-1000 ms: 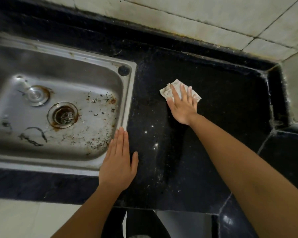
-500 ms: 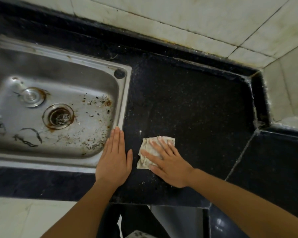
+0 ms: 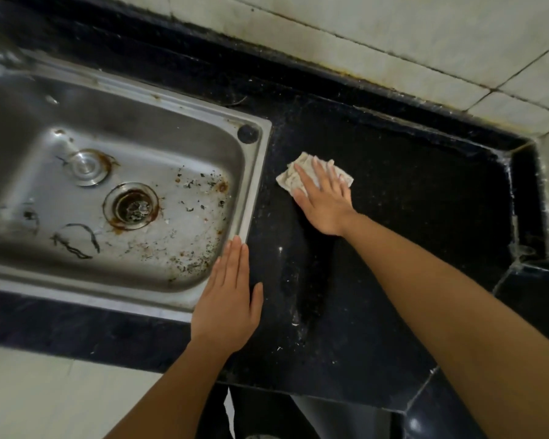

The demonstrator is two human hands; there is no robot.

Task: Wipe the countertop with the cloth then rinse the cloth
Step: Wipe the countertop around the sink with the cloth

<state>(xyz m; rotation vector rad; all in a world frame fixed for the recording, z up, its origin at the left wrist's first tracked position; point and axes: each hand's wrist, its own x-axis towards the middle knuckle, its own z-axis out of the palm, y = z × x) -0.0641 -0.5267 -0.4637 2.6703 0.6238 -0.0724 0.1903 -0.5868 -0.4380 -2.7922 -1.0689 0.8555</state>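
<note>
A small crumpled off-white cloth (image 3: 290, 179) lies on the black speckled countertop (image 3: 409, 217), a little right of the sink's far right corner. My right hand (image 3: 325, 198) presses flat on the cloth with straight, spread fingers, covering most of it. My left hand (image 3: 229, 299) rests flat, fingers together, on the counter at the sink's near right corner, fingertips touching the steel rim. A wet streak with white specks runs down the counter between my two hands.
A dirty stainless steel sink (image 3: 254, 191) fills the left side, with a rusty drain (image 3: 131, 205), a loose metal plug (image 3: 86, 167) and scattered debris. Pale wall tiles (image 3: 393, 39) stand behind. A raised black ledge (image 3: 526, 191) bounds the counter on the right.
My right hand slid the cloth toward me and next to my left hand, then pushed it back away to the far part of the counter. My left hand stayed put.
</note>
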